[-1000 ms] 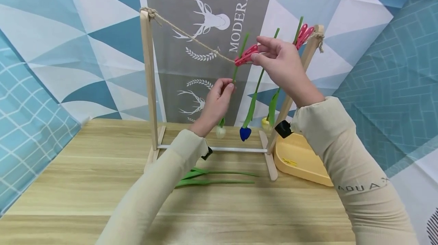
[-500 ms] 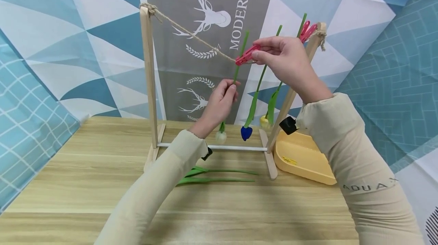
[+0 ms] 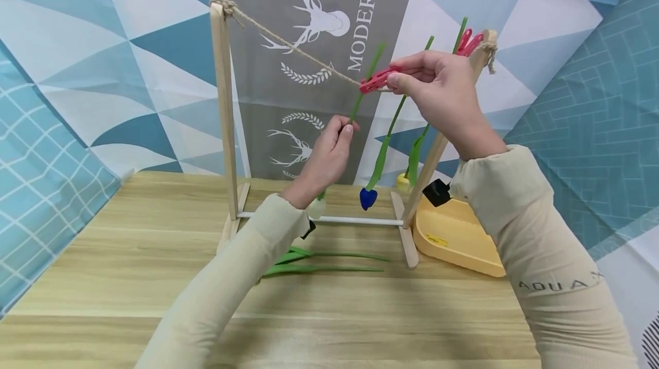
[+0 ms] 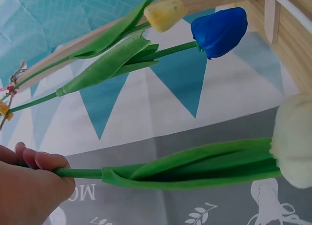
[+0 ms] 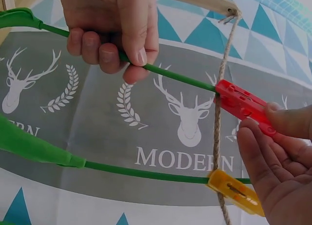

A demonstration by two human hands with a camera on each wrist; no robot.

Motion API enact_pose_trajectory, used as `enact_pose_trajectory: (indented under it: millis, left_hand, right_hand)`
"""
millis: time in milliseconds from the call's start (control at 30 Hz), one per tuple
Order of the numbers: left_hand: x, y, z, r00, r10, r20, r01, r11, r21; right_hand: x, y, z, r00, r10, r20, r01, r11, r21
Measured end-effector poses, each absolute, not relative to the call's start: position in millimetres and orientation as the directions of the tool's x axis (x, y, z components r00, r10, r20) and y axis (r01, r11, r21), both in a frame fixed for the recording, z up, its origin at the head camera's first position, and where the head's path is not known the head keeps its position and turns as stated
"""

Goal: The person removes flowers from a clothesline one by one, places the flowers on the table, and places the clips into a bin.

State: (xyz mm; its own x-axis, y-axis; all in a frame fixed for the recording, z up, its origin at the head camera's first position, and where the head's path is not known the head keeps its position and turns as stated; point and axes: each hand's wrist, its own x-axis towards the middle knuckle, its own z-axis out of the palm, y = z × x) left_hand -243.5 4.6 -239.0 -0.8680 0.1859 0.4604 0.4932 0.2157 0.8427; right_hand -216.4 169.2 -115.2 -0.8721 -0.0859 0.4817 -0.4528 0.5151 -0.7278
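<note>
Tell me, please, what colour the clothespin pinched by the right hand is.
The clothespin is red, showing best in the right wrist view.

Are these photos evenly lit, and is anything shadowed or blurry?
Head view: bright, soft shadows on the table; left wrist view: duller, white tulip slightly soft; right wrist view: also muted, but lettering on the backdrop is readable.

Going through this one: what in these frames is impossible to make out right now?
- Head view: the yellow clothespin on the stem of the blue tulip, hidden behind the right hand.
- Head view: the left ends of the green stems on the table, covered by the left sleeve.
- Head view: part of the yellow tray, behind the right sleeve.
- Left wrist view: the tip of the white tulip, cut off by the right edge.
</note>
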Motion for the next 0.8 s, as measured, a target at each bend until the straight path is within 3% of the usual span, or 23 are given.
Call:
enact_pose_trajectory:
  millis: [167, 467, 800]
  left_hand:
    - [-242.0, 0.1, -241.2, -0.855, 0.202, 0.477, 0.517, 0.275, 0.811]
    - [-241.8, -8.6, -240.6, -0.852, 0.26, 0.454, 0.522, 0.381, 0.763]
    - [-227.4, -15.3, -245.4, -0.825, 0.36, 0.435, 0.565, 0.524, 0.638]
  right_hand:
    - [-216.5, 172.6, -117.7, -0.833, -0.035, 0.552, -0.508, 0.441, -0.74]
    - [-215.2, 176.0, -118.3, -0.836, 0.068, 0.544, -0.499, 0.314, -0.808]
    - [-211.1, 198.0, -127.6, -0.826, 0.122, 0.551, -0.554, 0.009, -0.832]
